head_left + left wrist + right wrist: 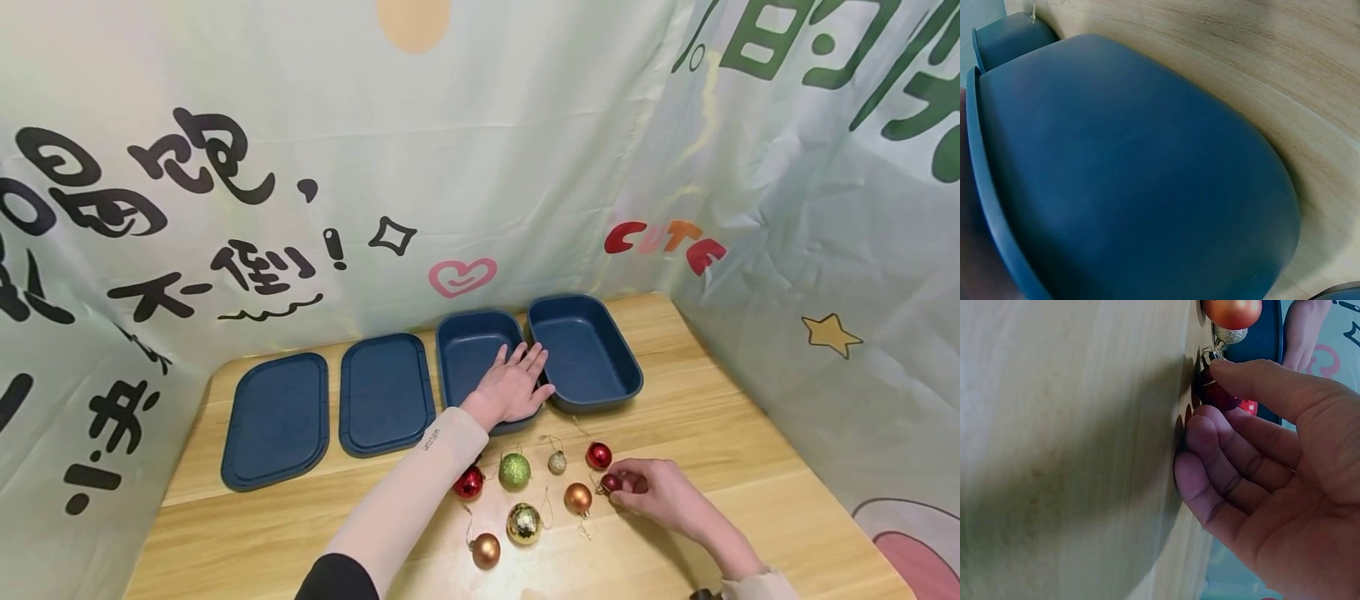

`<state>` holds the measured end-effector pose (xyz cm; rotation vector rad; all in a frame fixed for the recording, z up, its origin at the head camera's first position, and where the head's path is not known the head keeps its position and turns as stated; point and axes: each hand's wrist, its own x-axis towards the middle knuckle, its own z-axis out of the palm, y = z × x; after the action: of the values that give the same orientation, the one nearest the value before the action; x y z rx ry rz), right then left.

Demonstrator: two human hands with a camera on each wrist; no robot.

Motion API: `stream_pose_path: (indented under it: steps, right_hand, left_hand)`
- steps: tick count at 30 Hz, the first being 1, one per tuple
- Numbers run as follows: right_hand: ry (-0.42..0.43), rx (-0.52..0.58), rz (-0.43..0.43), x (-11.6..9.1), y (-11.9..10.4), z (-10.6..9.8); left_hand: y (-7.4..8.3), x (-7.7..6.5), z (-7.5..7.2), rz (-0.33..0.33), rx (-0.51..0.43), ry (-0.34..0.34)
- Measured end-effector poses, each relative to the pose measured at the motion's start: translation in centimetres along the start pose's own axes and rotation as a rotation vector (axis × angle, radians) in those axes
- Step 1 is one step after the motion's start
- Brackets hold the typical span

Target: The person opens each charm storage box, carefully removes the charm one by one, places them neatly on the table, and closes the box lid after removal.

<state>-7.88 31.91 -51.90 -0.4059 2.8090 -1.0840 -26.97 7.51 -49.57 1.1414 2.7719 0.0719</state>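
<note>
My left hand (pixel 512 387) lies over the near right part of a dark blue box (pixel 472 337), its fingers spread toward a second dark blue box (pixel 581 358). The left wrist view shows the outer wall of a blue box (pixel 1141 169) close up. With thumb and fingers, my right hand (pixel 660 496) holds a small dark red Christmas bauble (pixel 611 482) low at the tabletop; in the right wrist view the thumb lies over this bauble (pixel 1216 390). Close by are a shiny red bauble (pixel 598 455) and a copper bauble (pixel 578 498).
Two flat blue lids (pixel 277 421) (pixel 386 393) lie left of the boxes on the wooden table (pixel 750 467). In front are a green glitter bauble (pixel 514 472), a gold one (pixel 523 524), another copper one (pixel 486 551), a small silvery one (pixel 557 462) and a red one (pixel 469 482). Printed cloth hangs behind.
</note>
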Motion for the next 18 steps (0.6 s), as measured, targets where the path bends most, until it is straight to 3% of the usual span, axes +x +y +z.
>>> stream_pose_path:
  steps: [18]
  right_hand:
    - [-0.006, -0.013, 0.007, 0.10, -0.09, -0.12]
  left_hand:
    - [0.10, -0.13, -0.08, -0.001, -0.002, 0.000]
